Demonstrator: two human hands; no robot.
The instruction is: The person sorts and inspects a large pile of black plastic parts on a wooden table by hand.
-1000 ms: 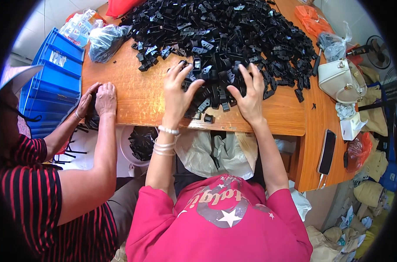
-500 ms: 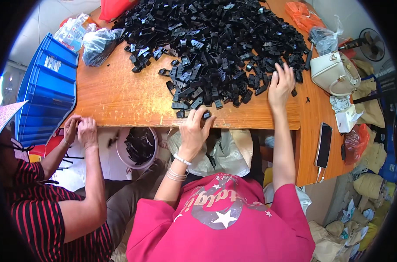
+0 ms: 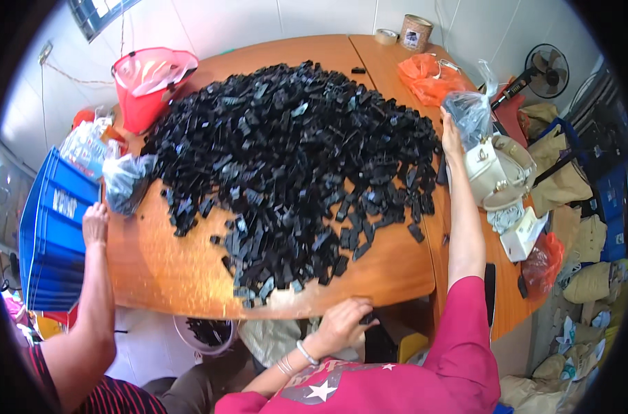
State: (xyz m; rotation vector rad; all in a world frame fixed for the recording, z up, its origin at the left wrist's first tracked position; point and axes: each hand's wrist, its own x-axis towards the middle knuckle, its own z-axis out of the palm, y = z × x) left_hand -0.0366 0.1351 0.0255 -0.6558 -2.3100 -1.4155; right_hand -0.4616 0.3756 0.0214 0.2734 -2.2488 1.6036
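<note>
A large heap of small black plastic parts covers the middle of the wooden table. My left hand is closed at the near table edge, with a small black plastic part between thumb and fingers. My right arm stretches along the right side of the heap. At its end, my right hand has its fingers extended beside the heap's far right edge, next to a clear plastic bag. Nothing shows in that hand, though its palm side is partly turned away.
A co-worker's hand is at the blue crate on the left, near a tied bag. A red bucket-like container stands behind. A white handbag and red bag lie right. Below the table stands a tub.
The view has shifted to show more of the table's far side. My right hand has reached farther away along the heap. The co-worker's hand has gone up to the blue crate.
</note>
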